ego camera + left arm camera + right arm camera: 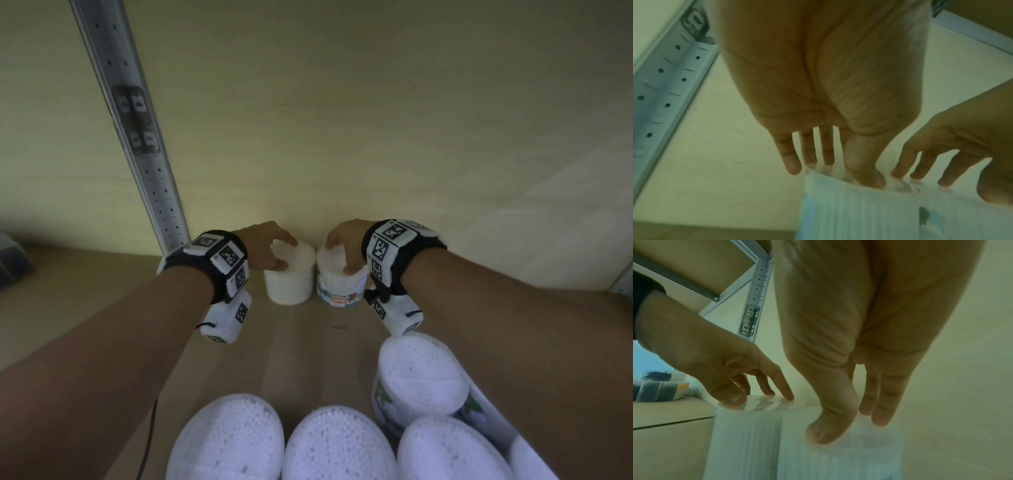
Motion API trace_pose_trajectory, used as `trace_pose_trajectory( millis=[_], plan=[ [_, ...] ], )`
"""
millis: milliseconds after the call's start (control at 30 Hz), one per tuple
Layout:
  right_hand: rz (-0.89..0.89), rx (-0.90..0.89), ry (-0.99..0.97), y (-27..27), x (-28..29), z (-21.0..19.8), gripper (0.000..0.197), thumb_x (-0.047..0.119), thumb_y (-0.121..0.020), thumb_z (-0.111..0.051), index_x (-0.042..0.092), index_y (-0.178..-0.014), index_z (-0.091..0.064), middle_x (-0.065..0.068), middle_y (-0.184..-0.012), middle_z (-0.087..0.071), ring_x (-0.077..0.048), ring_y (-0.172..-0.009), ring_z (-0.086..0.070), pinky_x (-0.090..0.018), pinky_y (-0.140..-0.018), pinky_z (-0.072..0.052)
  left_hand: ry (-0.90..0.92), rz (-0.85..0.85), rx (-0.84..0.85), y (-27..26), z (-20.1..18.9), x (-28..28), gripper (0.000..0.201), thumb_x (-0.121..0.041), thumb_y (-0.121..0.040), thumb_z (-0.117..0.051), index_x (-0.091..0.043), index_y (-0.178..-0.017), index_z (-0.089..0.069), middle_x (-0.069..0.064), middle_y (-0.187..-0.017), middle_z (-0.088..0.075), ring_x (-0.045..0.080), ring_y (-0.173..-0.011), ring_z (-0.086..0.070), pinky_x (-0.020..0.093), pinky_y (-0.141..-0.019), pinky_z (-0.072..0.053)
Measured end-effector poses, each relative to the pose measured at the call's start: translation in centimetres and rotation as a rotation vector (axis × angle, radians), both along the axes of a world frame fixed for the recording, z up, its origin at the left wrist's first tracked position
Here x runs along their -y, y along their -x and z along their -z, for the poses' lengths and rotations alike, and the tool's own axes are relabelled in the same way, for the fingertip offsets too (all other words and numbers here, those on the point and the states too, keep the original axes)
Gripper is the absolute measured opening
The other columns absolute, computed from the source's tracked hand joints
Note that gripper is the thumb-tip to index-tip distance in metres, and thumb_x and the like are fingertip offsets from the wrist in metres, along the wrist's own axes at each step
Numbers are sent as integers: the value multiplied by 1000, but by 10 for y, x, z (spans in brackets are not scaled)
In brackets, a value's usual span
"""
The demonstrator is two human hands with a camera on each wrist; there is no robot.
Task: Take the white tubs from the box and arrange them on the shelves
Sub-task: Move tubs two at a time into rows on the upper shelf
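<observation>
Standing side by side, two white tubs [290, 274], one labelled "COTTON BUDS".

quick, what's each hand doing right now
Left hand: fingers grip the plain white tub by its lid.
Right hand: fingers grip the cotton buds tub by its lid.

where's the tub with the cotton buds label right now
In the head view the labelled tub stands upright at the back of the shelf near the wall, under the right hand. It sits just right of the plain white tub under the left hand.
</observation>
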State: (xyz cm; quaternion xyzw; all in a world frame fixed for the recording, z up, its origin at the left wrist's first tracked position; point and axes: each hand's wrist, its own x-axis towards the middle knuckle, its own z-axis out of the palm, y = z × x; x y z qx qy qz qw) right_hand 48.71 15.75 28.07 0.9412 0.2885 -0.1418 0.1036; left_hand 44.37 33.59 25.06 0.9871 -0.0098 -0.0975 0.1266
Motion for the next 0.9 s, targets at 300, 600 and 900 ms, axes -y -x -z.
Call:
trace_pose_trajectory(
  millis=[300,600,900],
  plan=[
    [-11,0,3,3,1,-2,68,18,-91,-64,7,-148,-30,-8,-155,-30,-25,-139,-37,-28,-107,-34,-174,-132,113,1,12,11,69,-70,-80,-50,-15,-121,-45,9,-122,-48,27,-100,-52,41,-90,-47],
    [-2,4,-5,1,2,-1,63,17,-94,-59,7,-149,-30,-8,-155,-29,-24,-139,-37,-27,-106,-33,78,-91,82,3,9,9,49,-43,-92,-53,-23,-136,-45,2,-144,-36,22,-133,-38,36,-108,-36],
    [12,-5,-50,-1,2,2,66,15,-91,-63,8,-148,-31,-8,-155,-29,-26,-138,-37,-29,-106,-34,2,-65,153,5,12,7,54,-53,-84,-60,-22,-127,-52,5,-126,-44,24,-116,-45,32,-93,-38]
  ],
)
